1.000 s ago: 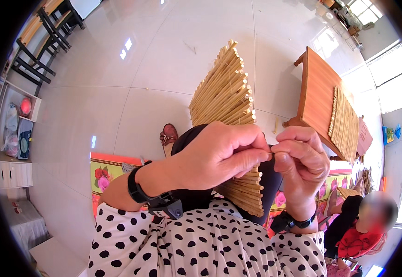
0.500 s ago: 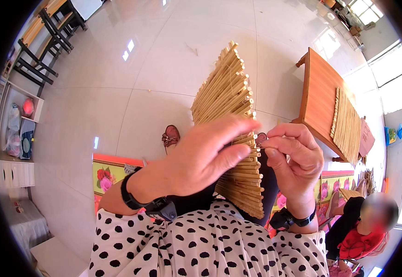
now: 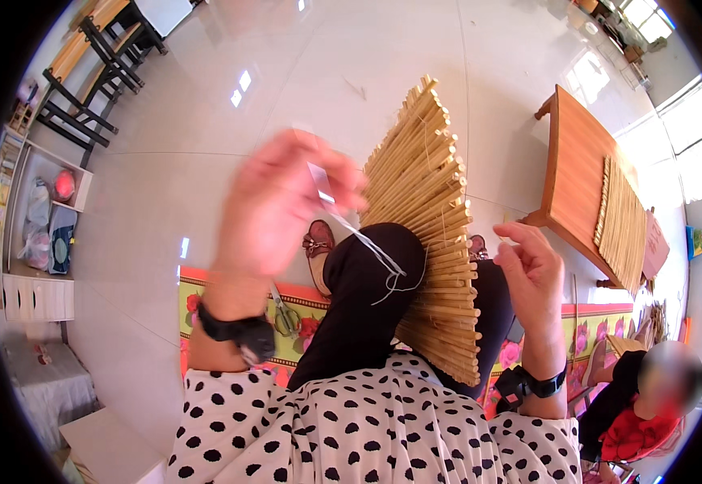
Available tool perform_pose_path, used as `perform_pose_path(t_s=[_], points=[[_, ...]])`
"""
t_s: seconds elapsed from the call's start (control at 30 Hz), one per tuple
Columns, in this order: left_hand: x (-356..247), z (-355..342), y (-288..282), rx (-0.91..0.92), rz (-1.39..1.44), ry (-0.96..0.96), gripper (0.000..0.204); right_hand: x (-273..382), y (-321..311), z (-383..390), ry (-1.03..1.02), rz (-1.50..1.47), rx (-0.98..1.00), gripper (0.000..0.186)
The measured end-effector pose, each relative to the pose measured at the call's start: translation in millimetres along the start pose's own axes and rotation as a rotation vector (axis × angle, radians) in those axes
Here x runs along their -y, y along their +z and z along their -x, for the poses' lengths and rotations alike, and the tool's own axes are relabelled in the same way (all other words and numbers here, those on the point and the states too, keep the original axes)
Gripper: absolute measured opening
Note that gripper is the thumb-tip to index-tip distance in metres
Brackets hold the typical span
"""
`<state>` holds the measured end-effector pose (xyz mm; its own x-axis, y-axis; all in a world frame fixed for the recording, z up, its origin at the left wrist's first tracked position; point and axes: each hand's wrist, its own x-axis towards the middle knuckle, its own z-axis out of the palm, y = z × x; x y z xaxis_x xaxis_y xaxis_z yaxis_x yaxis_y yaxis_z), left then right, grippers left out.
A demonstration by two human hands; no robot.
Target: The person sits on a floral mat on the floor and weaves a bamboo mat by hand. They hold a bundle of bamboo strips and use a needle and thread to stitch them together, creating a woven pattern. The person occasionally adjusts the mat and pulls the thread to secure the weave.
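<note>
A mat of straw-coloured sticks (image 3: 427,185), bound side by side, stands tilted between my knees. My left hand (image 3: 274,198), smeared by motion, is raised left of the mat and closed on white thread (image 3: 377,252) with a pale flat strip at its upper end. That thread trails over my black-trousered knee and curls beside the mat. To the mat's right, my right hand (image 3: 532,262) is away from the sticks, thumb and fingers pinched together. Something thin seems to stick up from that pinch, too faint to name.
Scissors (image 3: 286,317) lie on a flowered cloth (image 3: 310,306) at my left. An orange-brown table (image 3: 572,161) on the right bears another stick mat (image 3: 618,226). A seated person (image 3: 633,403) is at lower right. Chairs (image 3: 113,48) and a shelf (image 3: 40,210) stand at left.
My left hand has left the mat and swung up and left, drawing white thread. My right hand has shifted slightly away from the sticks. Scissors and my knee are now uncovered.
</note>
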<state>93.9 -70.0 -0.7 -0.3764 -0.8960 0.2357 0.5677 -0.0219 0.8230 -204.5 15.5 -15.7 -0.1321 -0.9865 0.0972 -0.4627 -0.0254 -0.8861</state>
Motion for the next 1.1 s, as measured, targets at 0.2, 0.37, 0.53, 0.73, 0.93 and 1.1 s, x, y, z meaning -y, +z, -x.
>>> perform_pose_path(t_s=[0.2, 0.37, 0.53, 0.73, 0.93, 1.1], points=[[-91, 47, -83, -0.357, -0.03, 0.462, 0.027, -17, 12, 12, 0.072, -0.025, 0.111, 0.031], [-119, 69, -103, -0.375, -0.059, 0.5, 0.014, -17, 15, 16, 0.122, -0.052, 0.123, 0.035], [-140, 81, -110, -0.501, -0.02, 0.552, 0.022, -21, 16, 16, 0.156, 0.002, 0.15, 0.039], [-144, 83, -106, -0.568, -0.17, 0.66, 0.018, -10, 26, 15, 0.108, 0.024, 0.198, 0.045], [-21, 40, -40, -0.337, -0.203, 0.345, 0.014, -4, 29, 16, 0.052, 0.111, 0.233, 0.049], [56, 17, 10, 0.02, -0.468, -0.118, 0.01, -7, 30, 21, 0.1, 0.103, 0.225, 0.056]])
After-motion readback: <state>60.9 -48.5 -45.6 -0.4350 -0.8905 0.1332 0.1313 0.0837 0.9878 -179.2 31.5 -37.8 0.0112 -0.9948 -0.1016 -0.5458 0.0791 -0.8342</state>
